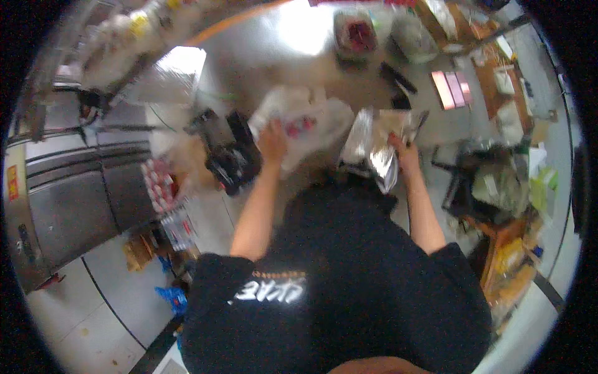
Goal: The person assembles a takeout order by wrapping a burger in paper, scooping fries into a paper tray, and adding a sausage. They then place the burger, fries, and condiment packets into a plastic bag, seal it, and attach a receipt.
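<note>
My left hand (272,142) is at the left side of a white plastic bag (329,117) and appears to grip its edge; motion blur softens the fingers. Red print or red contents show in the middle of that bag, and I cannot tell which. To the right, my right hand (404,152) holds a shiny silver foil pouch (380,145) by its right side. The pouch is tilted, with its lower end close to my black shirt (345,262). What the pouch contains is hidden.
Black objects (233,163) stand left of the bag. At the top are a clear container with red contents (357,35) and a pale plastic bag (413,39). A steel cabinet (70,205) lines the left. A black chair or stand bearing a plastic bag (495,187) is at right.
</note>
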`<state>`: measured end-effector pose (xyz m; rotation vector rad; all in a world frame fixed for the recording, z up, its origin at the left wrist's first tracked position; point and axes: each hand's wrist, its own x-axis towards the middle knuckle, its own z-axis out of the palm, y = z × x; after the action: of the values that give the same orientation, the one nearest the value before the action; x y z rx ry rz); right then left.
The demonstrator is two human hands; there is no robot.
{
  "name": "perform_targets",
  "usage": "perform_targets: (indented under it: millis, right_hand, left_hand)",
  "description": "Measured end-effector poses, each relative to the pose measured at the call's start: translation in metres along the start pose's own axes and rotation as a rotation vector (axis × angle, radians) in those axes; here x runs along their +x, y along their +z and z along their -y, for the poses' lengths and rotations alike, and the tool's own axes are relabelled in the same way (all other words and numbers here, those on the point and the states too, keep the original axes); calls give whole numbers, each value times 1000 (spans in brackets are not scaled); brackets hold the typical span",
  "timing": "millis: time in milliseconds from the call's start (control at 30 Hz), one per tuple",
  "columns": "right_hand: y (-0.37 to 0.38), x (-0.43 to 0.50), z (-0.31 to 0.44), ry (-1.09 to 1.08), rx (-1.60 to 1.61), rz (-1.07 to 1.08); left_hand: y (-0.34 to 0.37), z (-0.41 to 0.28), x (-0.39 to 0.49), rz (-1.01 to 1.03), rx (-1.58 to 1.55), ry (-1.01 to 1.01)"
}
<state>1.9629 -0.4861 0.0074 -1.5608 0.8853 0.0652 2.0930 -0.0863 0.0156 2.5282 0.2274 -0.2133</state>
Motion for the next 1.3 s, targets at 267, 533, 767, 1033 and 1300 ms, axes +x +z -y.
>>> perform_targets:
  millis: [267, 533, 767, 1033, 1300]
  right_hand:
    - [-75, -91, 147, 138, 403, 453]
    - [48, -35, 74, 258, 300, 739]
    - [49, -17, 41, 22, 557, 657]
    - [117, -73, 69, 13, 530, -42]
    - [45, -54, 124, 101, 26, 108]
  left_hand:
    - [-21, -100, -3, -20, -607, 58]
    - [-58, -102, -53, 332, -713, 319]
    - [-46, -101, -117, 378, -439, 327]
    - [-18, -130, -103, 469, -491, 426]
    - [-50, -70, -24, 193, -899, -13]
